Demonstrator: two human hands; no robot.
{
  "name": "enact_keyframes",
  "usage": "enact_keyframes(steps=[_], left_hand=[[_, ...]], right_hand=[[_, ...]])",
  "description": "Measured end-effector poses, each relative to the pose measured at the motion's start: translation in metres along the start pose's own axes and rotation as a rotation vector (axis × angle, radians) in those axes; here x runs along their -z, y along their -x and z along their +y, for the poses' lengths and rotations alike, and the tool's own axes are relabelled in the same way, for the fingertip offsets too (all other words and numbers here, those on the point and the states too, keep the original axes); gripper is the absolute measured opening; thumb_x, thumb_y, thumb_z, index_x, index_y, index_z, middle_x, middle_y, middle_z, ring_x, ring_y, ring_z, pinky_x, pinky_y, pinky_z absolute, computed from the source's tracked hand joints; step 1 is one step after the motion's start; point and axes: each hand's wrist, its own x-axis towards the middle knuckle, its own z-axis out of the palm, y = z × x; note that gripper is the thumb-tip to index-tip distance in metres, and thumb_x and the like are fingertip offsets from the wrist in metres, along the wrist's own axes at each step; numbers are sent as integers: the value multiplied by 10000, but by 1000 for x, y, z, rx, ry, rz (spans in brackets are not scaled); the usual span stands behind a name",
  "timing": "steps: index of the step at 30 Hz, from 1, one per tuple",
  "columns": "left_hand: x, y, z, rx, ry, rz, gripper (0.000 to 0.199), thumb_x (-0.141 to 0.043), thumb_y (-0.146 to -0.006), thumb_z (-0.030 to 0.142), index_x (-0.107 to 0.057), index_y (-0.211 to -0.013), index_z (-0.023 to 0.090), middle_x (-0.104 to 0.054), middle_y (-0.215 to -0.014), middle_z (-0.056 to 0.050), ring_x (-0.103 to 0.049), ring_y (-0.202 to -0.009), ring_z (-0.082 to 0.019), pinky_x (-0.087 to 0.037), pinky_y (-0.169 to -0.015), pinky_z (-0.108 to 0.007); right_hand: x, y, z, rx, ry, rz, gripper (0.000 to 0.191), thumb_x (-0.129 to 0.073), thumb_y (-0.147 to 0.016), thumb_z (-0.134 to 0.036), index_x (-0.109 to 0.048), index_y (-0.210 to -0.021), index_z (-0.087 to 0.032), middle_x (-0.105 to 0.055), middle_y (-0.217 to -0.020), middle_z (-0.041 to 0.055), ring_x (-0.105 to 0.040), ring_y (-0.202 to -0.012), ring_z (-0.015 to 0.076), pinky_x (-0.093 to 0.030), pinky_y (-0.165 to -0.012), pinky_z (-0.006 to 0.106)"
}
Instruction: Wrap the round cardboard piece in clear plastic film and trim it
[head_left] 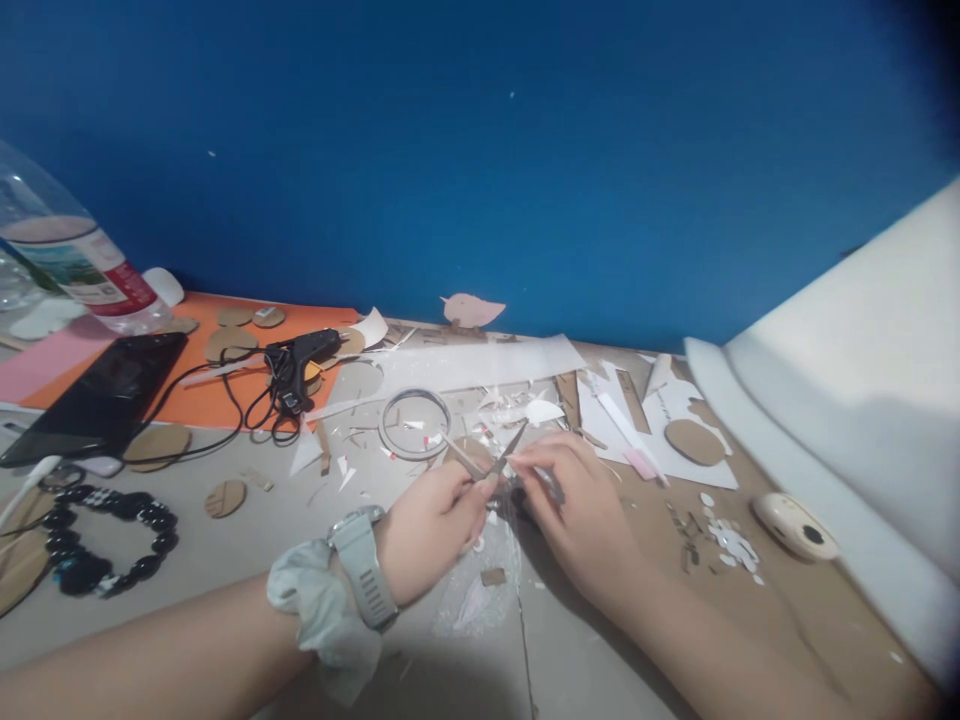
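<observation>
A pair of scissors (501, 463) with its blades spread lies between my two hands, above the littered tabletop. My left hand (431, 525) is closed on it, thumb and fingers pinched near where the blades cross. Close by on the right, my right hand (574, 500) has its fingers bent together beside a blade. What its fingertips hold is too small to tell. A dark piece, perhaps a handle, shows partly under the right fingers. Just beyond my left hand lie a ring-shaped roll (415, 424) and a cardboard disc (466, 452).
On the left are a black glue gun (300, 365) with its cable, orange paper (196, 390), a phone (101, 390), a tilted bottle (90, 270) and a beaded bracelet (154, 510). White dots (735, 545) and an earbud case (795, 526) sit on the right. A blue wall (480, 150) stands behind.
</observation>
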Motion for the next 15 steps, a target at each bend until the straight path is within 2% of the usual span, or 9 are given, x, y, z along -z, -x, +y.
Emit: enact_keyframes(steps=[3, 8, 15], left_hand=[[-1, 0, 0, 41, 90, -3, 307, -366, -916, 357, -519, -731, 165, -397, -513, 54, -392, -466, -86, -326, -474, -210], [-2, 1, 2, 216, 260, -27, 289, -380, -895, 448, -510, -876, 190, -335, -459, 91, -274, -342, -61, -210, -312, -162], [0, 0, 7, 233, 303, -18, 270, -403, -882, 453, -489, -874, 196, -340, -445, 104, -268, -317, -47, -215, -292, -134]], right_hand=[[1, 0, 0, -15, -23, -5, 85, -493, -872, -150, -529, -910, -216, -562, -879, 43, -516, -877, 203, -421, -769, 370], [2, -1, 0, -53, -51, 10, 67, -489, -877, -165, -525, -890, -219, -555, -866, 39, -526, -857, 203, -428, -745, 361], [5, -4, 0, -123, -151, 46, 86, -471, -895, -179, -528, -924, -238, -564, -919, 33, -540, -894, 190, -436, -780, 334]])
